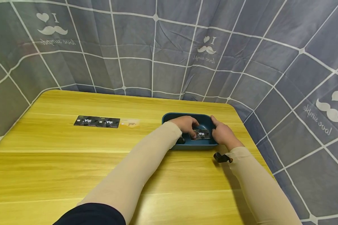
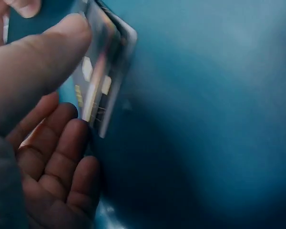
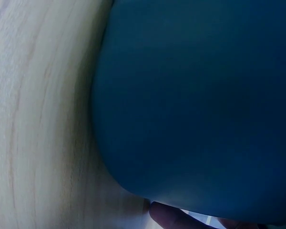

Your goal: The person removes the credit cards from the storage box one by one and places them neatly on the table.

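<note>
A dark teal box (image 1: 195, 147) sits at the table's right side. My left hand (image 1: 185, 123) reaches down inside it and pinches a few cards at their edge, the thumb lying over the cards (image 2: 105, 81) in the left wrist view. The top black card (image 1: 203, 134) bears the word "Vip". At the box's right end my right hand (image 1: 223, 133) grips the wall, thumb at the rim. In the right wrist view the outer side of the box fills most of the picture, with a fingertip (image 3: 174, 217) under its lower edge.
On the wooden table (image 1: 59, 168), left of the box, two black "Vip" cards (image 1: 108, 122) and a pale yellow card (image 1: 130, 123) lie in a row. A grey checked curtain (image 1: 135, 40) hangs round the back and sides.
</note>
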A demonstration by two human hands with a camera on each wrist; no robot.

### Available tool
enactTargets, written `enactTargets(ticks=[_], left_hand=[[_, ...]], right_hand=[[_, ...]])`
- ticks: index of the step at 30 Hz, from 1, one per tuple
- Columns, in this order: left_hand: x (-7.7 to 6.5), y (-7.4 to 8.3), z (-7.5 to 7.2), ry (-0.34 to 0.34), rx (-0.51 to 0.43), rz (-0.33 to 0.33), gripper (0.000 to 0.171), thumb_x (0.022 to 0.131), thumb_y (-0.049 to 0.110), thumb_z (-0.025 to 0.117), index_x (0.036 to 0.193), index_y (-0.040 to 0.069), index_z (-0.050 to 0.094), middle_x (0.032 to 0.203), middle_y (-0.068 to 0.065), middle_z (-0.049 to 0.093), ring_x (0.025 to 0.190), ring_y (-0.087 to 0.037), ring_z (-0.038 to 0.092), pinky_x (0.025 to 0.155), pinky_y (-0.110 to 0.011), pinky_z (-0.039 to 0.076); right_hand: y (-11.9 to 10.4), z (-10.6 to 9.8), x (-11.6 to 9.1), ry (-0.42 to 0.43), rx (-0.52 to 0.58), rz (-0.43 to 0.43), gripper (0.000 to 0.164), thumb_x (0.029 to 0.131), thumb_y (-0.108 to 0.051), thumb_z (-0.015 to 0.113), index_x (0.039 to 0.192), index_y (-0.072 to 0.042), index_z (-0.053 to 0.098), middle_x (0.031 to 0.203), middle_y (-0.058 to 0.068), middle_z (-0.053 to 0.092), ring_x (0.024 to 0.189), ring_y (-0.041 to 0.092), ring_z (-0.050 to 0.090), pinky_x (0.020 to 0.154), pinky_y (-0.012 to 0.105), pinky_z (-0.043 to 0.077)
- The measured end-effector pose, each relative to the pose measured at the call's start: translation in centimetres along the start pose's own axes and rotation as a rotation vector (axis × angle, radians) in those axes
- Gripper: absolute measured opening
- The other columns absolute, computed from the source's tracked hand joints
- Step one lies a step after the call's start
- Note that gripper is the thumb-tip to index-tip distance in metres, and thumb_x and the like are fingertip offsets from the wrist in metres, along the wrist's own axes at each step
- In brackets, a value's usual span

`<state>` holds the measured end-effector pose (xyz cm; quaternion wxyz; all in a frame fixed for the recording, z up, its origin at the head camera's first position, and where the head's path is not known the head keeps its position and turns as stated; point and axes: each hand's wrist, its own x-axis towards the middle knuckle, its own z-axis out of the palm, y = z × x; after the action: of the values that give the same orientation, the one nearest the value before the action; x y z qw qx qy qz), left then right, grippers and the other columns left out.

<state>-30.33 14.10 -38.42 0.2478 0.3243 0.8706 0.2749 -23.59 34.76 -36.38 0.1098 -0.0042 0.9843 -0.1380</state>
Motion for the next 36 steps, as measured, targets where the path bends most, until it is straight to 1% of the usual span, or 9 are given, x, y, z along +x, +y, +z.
enactTargets(ticks=[4, 9, 11, 13, 17, 24, 29, 32, 36], left_hand=[[-0.1, 0.2, 0.1, -0.013, 0.077, -0.004, 0.075, 0.09, 0.033, 0.086, 0.155, 0.014, 0.054, 0.152, -0.005, 0.059, 0.138, -0.021, 0.057, 0.117, -0.038, 0.045], [0.3, 0.1, 0.5, -0.004, 0.14, -0.007, 0.076, 0.088, 0.036, 0.088, 0.154, 0.015, 0.055, 0.152, -0.004, 0.059, 0.138, -0.021, 0.058, 0.116, -0.037, 0.046], [0.5, 0.0, 0.8, -0.002, 0.166, -0.006, 0.076, 0.087, 0.036, 0.088, 0.153, 0.016, 0.056, 0.152, -0.004, 0.058, 0.137, -0.021, 0.058, 0.116, -0.037, 0.047], [0.6, -0.1, 0.9, 0.001, 0.18, -0.006, 0.075, 0.087, 0.037, 0.088, 0.152, 0.016, 0.057, 0.151, -0.005, 0.057, 0.136, -0.022, 0.059, 0.115, -0.037, 0.048], [0.7, -0.1, 1.0, 0.002, 0.203, -0.003, 0.072, 0.088, 0.037, 0.087, 0.15, 0.016, 0.059, 0.151, -0.005, 0.057, 0.133, -0.022, 0.06, 0.112, -0.037, 0.05], [0.7, -0.2, 0.8, 0.001, 0.231, -0.001, 0.063, 0.09, 0.036, 0.085, 0.146, 0.016, 0.063, 0.145, -0.005, 0.062, 0.123, -0.019, 0.065, 0.107, -0.035, 0.053], [0.9, -0.3, 0.8, -0.003, 0.231, 0.0, 0.06, 0.091, 0.035, 0.083, 0.144, 0.016, 0.064, 0.141, -0.003, 0.066, 0.12, -0.019, 0.067, 0.105, -0.035, 0.054], [0.9, -0.3, 0.8, -0.004, 0.221, 0.004, 0.058, 0.091, 0.034, 0.082, 0.143, 0.015, 0.064, 0.139, -0.004, 0.068, 0.118, -0.019, 0.068, 0.103, -0.036, 0.055], [0.9, -0.4, 0.8, 0.0, 0.222, 0.008, 0.057, 0.092, 0.032, 0.081, 0.143, 0.015, 0.064, 0.138, -0.004, 0.069, 0.117, -0.019, 0.068, 0.103, -0.035, 0.055]], right_hand=[[0.0, 0.0, 0.1, -0.011, 0.008, 0.007, 0.069, 0.106, -0.01, 0.039, 0.17, -0.011, 0.012, 0.162, 0.031, 0.038, 0.135, 0.048, 0.055, 0.094, 0.052, 0.049], [0.3, 0.3, 0.3, -0.025, 0.02, 0.017, 0.07, 0.107, -0.01, 0.039, 0.171, -0.012, 0.011, 0.163, 0.03, 0.037, 0.116, 0.046, 0.063, 0.086, 0.048, 0.048], [0.4, 0.4, 0.4, -0.033, 0.022, 0.02, 0.07, 0.107, -0.01, 0.039, 0.171, -0.012, 0.01, 0.163, 0.031, 0.036, 0.118, 0.047, 0.063, 0.086, 0.048, 0.048], [0.6, 0.5, 0.6, -0.035, 0.023, 0.022, 0.07, 0.107, -0.01, 0.039, 0.171, -0.012, 0.01, 0.164, 0.031, 0.036, 0.127, 0.047, 0.06, 0.089, 0.05, 0.048], [0.7, 0.6, 0.8, -0.028, 0.019, 0.018, 0.07, 0.107, -0.01, 0.039, 0.171, -0.012, 0.011, 0.164, 0.03, 0.036, 0.143, 0.049, 0.049, 0.101, 0.055, 0.048], [0.7, 0.8, 1.2, -0.009, 0.011, -0.003, 0.07, 0.106, -0.009, 0.039, 0.17, -0.01, 0.012, 0.162, 0.03, 0.039, 0.141, 0.049, 0.05, 0.102, 0.056, 0.049], [0.7, 1.0, 1.3, -0.003, 0.009, -0.012, 0.069, 0.106, -0.009, 0.039, 0.17, -0.009, 0.013, 0.162, 0.03, 0.039, 0.144, 0.049, 0.048, 0.109, 0.059, 0.047], [0.7, 0.9, 1.4, -0.006, 0.013, -0.012, 0.069, 0.106, -0.01, 0.039, 0.17, -0.009, 0.013, 0.162, 0.03, 0.038, 0.144, 0.049, 0.048, 0.107, 0.058, 0.048], [0.7, 0.9, 1.4, -0.015, 0.011, -0.009, 0.069, 0.106, -0.01, 0.039, 0.17, -0.009, 0.012, 0.162, 0.031, 0.038, 0.138, 0.049, 0.053, 0.097, 0.054, 0.05]])
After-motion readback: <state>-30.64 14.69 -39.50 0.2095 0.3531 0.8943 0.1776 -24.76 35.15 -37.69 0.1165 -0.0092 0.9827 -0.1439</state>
